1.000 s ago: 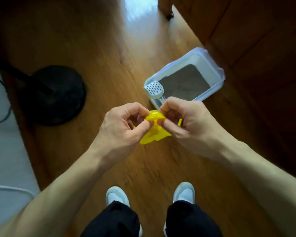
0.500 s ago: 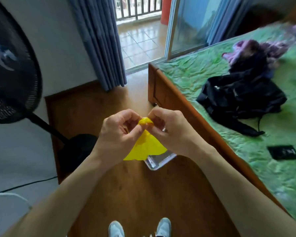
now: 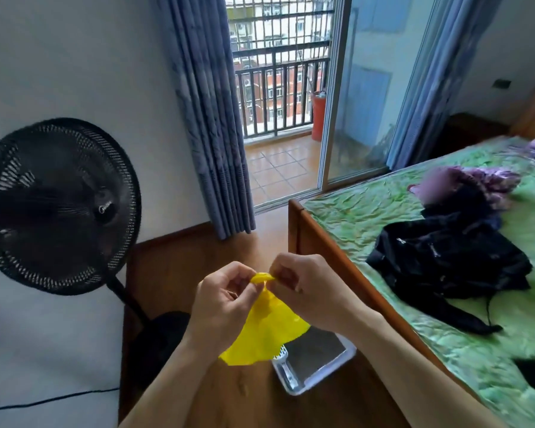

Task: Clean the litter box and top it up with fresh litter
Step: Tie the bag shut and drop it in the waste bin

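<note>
Here, both hands — left hand, right hand — pinch the yellow bag.

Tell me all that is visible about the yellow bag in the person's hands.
The yellow bag is thin, glossy plastic by its look, bright yellow and crumpled. It is gathered to a narrow twisted top and fans out wider below, hanging in the air above the wooden floor, in front of the litter box. The left hand and the right hand pinch the top from either side. What it contains cannot be seen.
</note>
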Demonstrator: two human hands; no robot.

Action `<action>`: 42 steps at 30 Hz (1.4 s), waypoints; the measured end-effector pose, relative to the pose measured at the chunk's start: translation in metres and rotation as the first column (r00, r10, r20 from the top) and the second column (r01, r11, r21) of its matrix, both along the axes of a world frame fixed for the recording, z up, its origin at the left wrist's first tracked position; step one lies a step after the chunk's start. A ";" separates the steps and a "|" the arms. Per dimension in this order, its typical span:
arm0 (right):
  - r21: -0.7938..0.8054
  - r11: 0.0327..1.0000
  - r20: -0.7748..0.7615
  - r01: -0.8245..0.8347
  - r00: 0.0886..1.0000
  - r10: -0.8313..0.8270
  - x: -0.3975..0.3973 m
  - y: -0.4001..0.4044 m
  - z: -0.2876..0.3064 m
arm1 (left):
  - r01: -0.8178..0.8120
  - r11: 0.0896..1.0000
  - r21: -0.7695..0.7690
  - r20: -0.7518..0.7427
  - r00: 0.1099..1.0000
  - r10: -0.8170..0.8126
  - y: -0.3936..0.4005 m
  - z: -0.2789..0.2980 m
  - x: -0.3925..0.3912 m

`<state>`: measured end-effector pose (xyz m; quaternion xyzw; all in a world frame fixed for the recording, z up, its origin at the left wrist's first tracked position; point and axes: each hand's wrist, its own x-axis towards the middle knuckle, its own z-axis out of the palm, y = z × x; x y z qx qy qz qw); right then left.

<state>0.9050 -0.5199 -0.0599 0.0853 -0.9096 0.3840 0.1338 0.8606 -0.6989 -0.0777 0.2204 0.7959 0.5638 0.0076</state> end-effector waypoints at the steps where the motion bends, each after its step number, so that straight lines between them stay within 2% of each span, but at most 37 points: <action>1: 0.008 1.000 0.004 0.011 1.000 -0.011 0.000 0.004 -0.001 | 0.016 1.000 -0.003 -0.002 1.000 -0.016 0.004 0.000 -0.001; 7: -0.064 0.987 0.043 0.150 0.988 -0.147 0.006 0.036 -0.005 | 0.190 0.982 0.006 0.033 0.981 -0.190 0.047 -0.001 -0.029; 10: -0.099 0.945 0.060 0.312 0.950 -0.307 0.012 0.052 -0.005 | 0.343 0.939 -0.015 0.012 0.939 -0.343 0.078 -0.008 -0.050; 13: -0.069 0.877 0.080 0.476 0.879 -0.471 0.025 0.067 -0.004 | 0.493 0.870 0.007 0.010 0.870 -0.493 0.116 -0.016 -0.059; 18: -0.024 0.685 0.159 0.729 0.679 -0.717 0.055 0.070 -0.001 | 0.777 0.628 0.045 0.065 0.625 -0.778 0.160 -0.031 -0.065; 21: 0.010 0.513 0.172 0.858 0.504 -0.847 0.078 0.053 -0.005 | 0.877 0.474 0.081 0.042 0.472 -0.881 0.183 -0.038 -0.054; 26: -0.040 0.174 0.200 0.984 0.179 -0.963 0.143 0.016 -0.004 | 0.979 0.162 0.121 0.072 0.154 -0.985 0.207 -0.041 0.007; 30: -0.056 -0.032 0.142 0.998 -0.024 -0.990 0.202 -0.021 0.005 | 0.989 -0.099 0.108 0.084 -0.109 -0.991 0.207 -0.032 0.071; 35: -0.090 -0.199 0.121 0.976 -0.188 -0.975 0.274 -0.060 0.005 | 0.938 -0.317 0.141 0.100 -0.332 -0.938 0.197 -0.023 0.155; 38: -0.125 -0.248 0.122 0.961 -0.233 -0.965 0.325 -0.073 -0.001 | 0.913 -0.384 0.136 0.120 -0.400 -0.909 0.195 -0.024 0.207; 42: -0.157 -0.281 0.122 0.947 -0.264 -0.957 0.398 -0.087 -0.009 | 0.902 -0.420 0.100 0.097 -0.429 -0.898 0.197 -0.028 0.282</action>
